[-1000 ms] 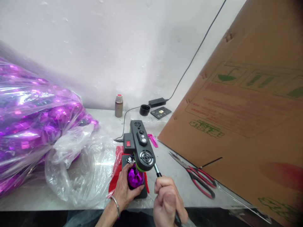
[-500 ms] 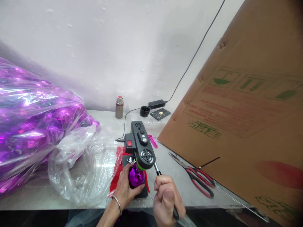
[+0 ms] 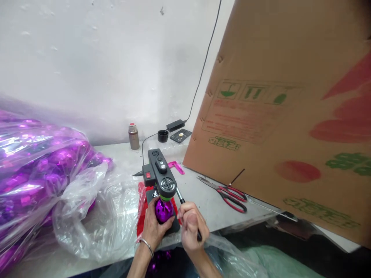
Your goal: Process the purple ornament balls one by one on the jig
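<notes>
My left hand (image 3: 155, 224) is closed round a shiny purple faceted ball (image 3: 164, 211), thumb in front and fingers at its left side. The ball sits under the head of a small black bench machine (image 3: 162, 172), which has a red switch and a green edge below. Whether the head touches the ball I cannot tell. My right hand (image 3: 193, 227) is wrapped round the black grip of a metal lever (image 3: 180, 195) on the machine's right side. Red cloth or film (image 3: 141, 222) lies under the dark base.
At left bulges a clear bag of purple balls (image 3: 58, 166), its loose plastic (image 3: 116, 216) spreading towards the machine. Red-and-black scissors (image 3: 228, 195) lie right, beside a large cardboard box (image 3: 261, 127). Behind are a flask (image 3: 133, 137), black cup (image 3: 162, 135), power adapter (image 3: 176, 125) and pink strip (image 3: 177, 167).
The view has swung right, so the machine, hands and box appear further left. The right hand on the lever sits a little higher relative to the machine. Both hands keep their holds.
</notes>
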Tool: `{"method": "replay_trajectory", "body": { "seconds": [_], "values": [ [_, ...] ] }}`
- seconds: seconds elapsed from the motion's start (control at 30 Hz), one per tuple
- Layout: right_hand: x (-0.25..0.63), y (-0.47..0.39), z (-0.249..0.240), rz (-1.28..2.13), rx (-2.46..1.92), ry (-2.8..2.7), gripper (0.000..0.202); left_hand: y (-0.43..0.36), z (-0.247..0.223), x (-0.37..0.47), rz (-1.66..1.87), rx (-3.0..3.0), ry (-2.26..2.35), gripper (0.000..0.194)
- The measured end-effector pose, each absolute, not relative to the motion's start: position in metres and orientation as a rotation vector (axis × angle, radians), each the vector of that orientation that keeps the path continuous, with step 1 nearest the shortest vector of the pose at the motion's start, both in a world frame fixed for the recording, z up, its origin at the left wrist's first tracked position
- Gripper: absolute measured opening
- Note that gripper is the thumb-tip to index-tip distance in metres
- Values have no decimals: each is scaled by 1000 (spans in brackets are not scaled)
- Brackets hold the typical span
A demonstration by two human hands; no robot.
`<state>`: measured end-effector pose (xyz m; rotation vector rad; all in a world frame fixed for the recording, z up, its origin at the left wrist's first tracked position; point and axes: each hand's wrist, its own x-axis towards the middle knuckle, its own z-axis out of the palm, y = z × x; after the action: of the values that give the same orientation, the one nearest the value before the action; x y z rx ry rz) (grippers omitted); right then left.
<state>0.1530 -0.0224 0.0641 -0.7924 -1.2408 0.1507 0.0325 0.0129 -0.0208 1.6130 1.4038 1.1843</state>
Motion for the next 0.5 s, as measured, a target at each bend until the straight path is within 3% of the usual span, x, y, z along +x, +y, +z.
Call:
{"method": "replay_trajectory", "body": {
  "seconds": [0.17,0.4,0.5],
  "values": [
    [153,-22,74,99,-758,-1309,46,14,-21,30,1186,1605,1430,78],
    [156,-21,155,188,-885,-1309,40,17,-11,29,1202,1542,1362,84],
    [156,-20,168,206,-904,-1314,42,-2,-16,22,1270,1479,1417,88]
  ]
}}
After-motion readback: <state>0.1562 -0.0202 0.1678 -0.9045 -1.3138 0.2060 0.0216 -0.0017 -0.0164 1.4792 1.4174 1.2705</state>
